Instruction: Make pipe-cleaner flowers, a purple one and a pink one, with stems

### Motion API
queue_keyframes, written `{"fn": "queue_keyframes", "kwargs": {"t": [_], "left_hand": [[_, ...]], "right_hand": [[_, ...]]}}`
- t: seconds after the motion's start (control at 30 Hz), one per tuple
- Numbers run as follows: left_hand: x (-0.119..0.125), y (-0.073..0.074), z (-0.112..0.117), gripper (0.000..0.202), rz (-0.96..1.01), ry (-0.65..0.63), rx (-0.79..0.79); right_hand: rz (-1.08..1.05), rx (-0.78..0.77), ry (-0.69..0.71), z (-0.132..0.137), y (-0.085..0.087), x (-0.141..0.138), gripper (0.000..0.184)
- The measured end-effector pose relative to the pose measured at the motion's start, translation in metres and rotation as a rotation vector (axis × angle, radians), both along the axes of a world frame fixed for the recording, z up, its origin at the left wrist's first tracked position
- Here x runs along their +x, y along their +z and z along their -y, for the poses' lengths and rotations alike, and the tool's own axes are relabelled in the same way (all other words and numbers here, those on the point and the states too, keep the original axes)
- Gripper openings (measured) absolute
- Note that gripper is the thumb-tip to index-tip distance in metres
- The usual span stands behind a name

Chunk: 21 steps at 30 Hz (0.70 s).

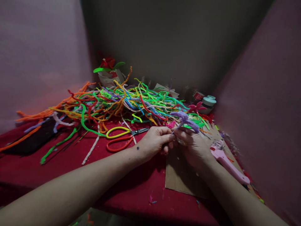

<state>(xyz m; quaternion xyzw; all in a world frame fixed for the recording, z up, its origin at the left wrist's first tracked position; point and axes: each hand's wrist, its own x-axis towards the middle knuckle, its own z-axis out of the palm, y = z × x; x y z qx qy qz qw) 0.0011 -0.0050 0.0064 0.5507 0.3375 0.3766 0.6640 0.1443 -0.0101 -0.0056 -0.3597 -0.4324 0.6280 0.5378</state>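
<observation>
My left hand point(155, 141) and my right hand point(194, 146) meet over the red table, both with fingers pinched together. Between them they grip the thin stem of a purple pipe-cleaner flower point(184, 120), whose fuzzy petals stick up just above my right fingers. Directly behind my hands spreads a big tangled heap of coloured pipe cleaners point(113, 102). Scissors with yellow and red handles point(119, 138) lie just left of my left hand.
A cardboard sheet point(181, 175) lies under my right wrist, with a pink glue gun point(227, 163) to its right. A pink pipe-cleaner flower point(196, 107) and a small jar point(208, 102) stand at the back right. A wrapped red flower point(108, 70) stands behind the heap.
</observation>
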Motion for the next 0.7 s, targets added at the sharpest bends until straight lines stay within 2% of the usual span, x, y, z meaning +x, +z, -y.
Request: {"fn": "queue_keyframes", "kwargs": {"t": [0.23,0.37,0.57,0.7], "left_hand": [[-0.002,-0.005,-0.005,0.022,0.064,-0.054,-0.077],[-0.002,-0.005,-0.006,0.022,0.086,-0.043,-0.098],[0.003,0.004,-0.015,0.02,0.119,-0.107,-0.152],[0.007,0.011,-0.028,0.019,0.204,-0.205,-0.174]], "right_hand": [[-0.09,-0.025,0.03,0.0,0.002,0.0,0.018],[-0.087,-0.046,0.043,0.001,0.007,-0.002,0.012],[-0.129,-0.124,-0.017,-0.004,0.009,0.003,0.014],[-0.167,-0.161,0.002,-0.012,0.017,0.008,0.02]]}}
